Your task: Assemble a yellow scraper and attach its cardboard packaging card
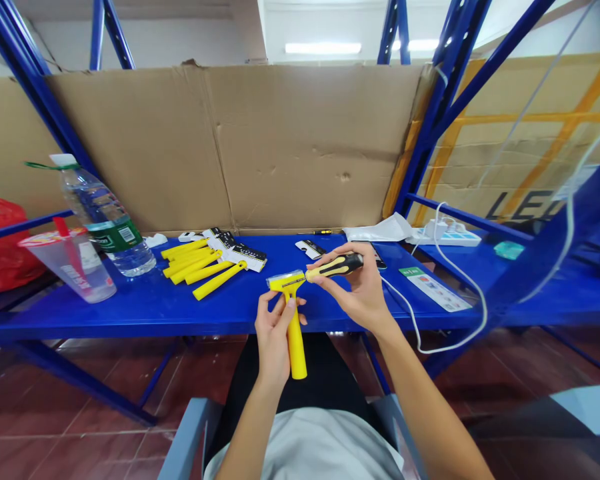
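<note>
My left hand (276,327) is wrapped round the neck of a yellow scraper (297,350), whose handle points down toward my lap. Its wide head faces up and carries a blade strip with what looks like a clear cover. In my right hand (365,287) is a screwdriver (337,265) with a black and pale yellow handle, held nearly level. The screwdriver's tip end meets the right side of the scraper head; the tip itself is too small to make out. Left of my hands, several yellow scraper handles (220,280) lie on the blue table with black-and-white cards (247,257).
On the left stand a water bottle (113,223), a plastic cup (83,267) and a red bag (0,253). A white cable (415,327) loops over the table's (220,327) right front edge. A power strip (447,237), a leaflet (435,290) and another small screwdriver (323,232) lie beyond.
</note>
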`<state>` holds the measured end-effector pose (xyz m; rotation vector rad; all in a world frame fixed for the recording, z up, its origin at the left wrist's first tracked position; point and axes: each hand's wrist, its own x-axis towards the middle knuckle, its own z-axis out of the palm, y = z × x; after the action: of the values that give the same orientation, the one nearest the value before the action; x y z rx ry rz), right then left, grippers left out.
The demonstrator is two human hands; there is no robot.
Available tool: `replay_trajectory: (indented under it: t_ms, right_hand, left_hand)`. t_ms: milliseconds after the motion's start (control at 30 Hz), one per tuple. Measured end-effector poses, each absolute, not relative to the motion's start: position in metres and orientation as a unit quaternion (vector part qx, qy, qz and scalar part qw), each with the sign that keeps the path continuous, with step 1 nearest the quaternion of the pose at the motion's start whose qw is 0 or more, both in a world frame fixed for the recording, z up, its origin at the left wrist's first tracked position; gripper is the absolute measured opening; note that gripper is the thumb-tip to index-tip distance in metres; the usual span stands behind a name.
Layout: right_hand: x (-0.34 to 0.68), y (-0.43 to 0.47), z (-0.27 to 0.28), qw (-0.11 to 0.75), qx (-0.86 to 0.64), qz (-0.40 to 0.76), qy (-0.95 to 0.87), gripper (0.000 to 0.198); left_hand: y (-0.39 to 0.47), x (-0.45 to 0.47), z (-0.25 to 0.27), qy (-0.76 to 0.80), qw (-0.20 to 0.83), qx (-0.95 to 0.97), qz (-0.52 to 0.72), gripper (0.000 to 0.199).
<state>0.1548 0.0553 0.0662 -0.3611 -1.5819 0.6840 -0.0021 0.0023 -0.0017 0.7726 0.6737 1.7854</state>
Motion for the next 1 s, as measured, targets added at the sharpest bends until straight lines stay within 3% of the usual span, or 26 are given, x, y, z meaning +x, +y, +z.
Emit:
replay_trajectory:
  t_ms: [267,433,633,833,1000]
  right_hand:
    - [0.152,0.055,0.069,0.635,-0.120,0.306,-0.699,0.051]
    - [0.148,0.054,0.068,0.667,-0.155,0.274,-0.675,0.057]
    - [0.149,0.052,0.067,0.630,-0.129,0.294,-0.707,0.050]
    - [0.144,0.057,0.068,0.664,-0.182,0.261,-0.676,0.060]
    - [0.149,0.060,0.076,0.631,-0.155,0.274,-0.708,0.055]
  left_hand:
    - [0.002,-0.001,0.001,0.288,0.515,0.327,0.738,0.054]
    - [0.001,-0.001,0.003,0.293,0.514,0.333,0.734,0.055]
    - [0.003,-0.002,0.000,0.283,0.512,0.323,0.744,0.055]
    - [0.002,0.000,0.000,0.282,0.512,0.327,0.742,0.055]
    - [0.002,0.001,0.001,0.283,0.508,0.325,0.746,0.057]
